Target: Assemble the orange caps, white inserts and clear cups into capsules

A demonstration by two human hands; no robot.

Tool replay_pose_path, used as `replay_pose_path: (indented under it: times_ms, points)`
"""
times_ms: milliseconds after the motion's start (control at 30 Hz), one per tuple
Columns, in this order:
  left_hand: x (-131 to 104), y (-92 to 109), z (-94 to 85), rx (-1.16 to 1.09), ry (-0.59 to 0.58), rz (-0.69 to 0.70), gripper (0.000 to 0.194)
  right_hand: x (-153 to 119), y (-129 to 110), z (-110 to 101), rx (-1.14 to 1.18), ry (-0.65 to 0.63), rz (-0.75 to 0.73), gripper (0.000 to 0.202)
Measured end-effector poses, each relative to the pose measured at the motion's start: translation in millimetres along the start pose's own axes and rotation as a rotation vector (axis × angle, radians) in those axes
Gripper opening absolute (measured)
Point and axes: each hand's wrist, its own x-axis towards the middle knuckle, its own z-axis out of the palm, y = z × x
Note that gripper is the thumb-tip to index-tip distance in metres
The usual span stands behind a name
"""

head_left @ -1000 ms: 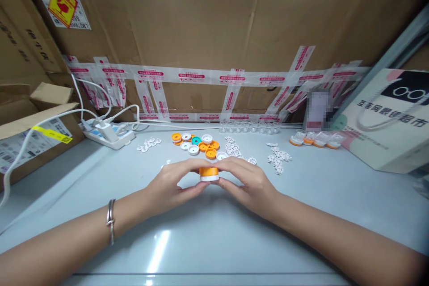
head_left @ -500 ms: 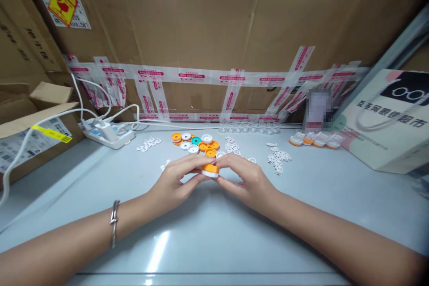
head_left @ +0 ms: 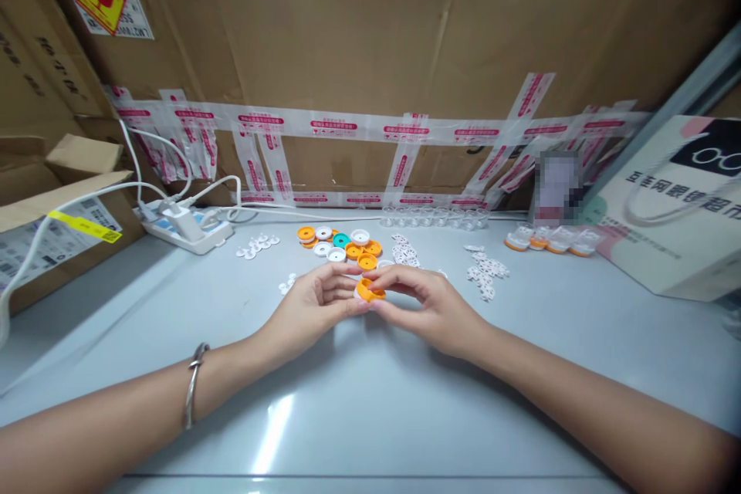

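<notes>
Between my two hands, above the table, is a round orange-and-white plastic cap [head_left: 370, 292], tilted so that its hollow orange side faces me. My left hand [head_left: 318, 297] grips its left edge, with the thumb in front and the fingers behind. From the right, my right hand [head_left: 431, 305] pinches it, thumb below and index finger curled over the rim. Just beyond my fingers lies a group of round caps: orange ones [head_left: 367, 262], white ones [head_left: 336, 255] and a teal one [head_left: 341, 241]. Small white parts [head_left: 288, 283] lie beside my left hand.
Clear plastic cups [head_left: 434, 218] line the back. White perforated pieces [head_left: 405, 251] and more of them [head_left: 486, 272] lie to the right, near several orange-and-white assemblies [head_left: 549, 240] and a paper bag [head_left: 665, 208]. At left are a power strip [head_left: 200, 239] and an open carton [head_left: 69, 231].
The cap has turned from its side edge to show its hollow orange face. My left fingers have loosened and spread a little, and the view has shifted slightly.
</notes>
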Motion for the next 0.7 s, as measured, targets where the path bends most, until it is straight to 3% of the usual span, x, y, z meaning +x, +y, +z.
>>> replay_pose_path:
  times_ms: [233,700]
  points:
    - [-0.6,-2.7,-2.9,-0.001,-0.036,-0.003,0.035,7.5,-0.4,0.2,0.369,0.06,0.281,0.016]
    - [-2.9,-3.5,-5.3,0.071,-0.082,-0.041,0.04,10.7,3.8,-4.4,0.916,0.18,0.469,0.017]
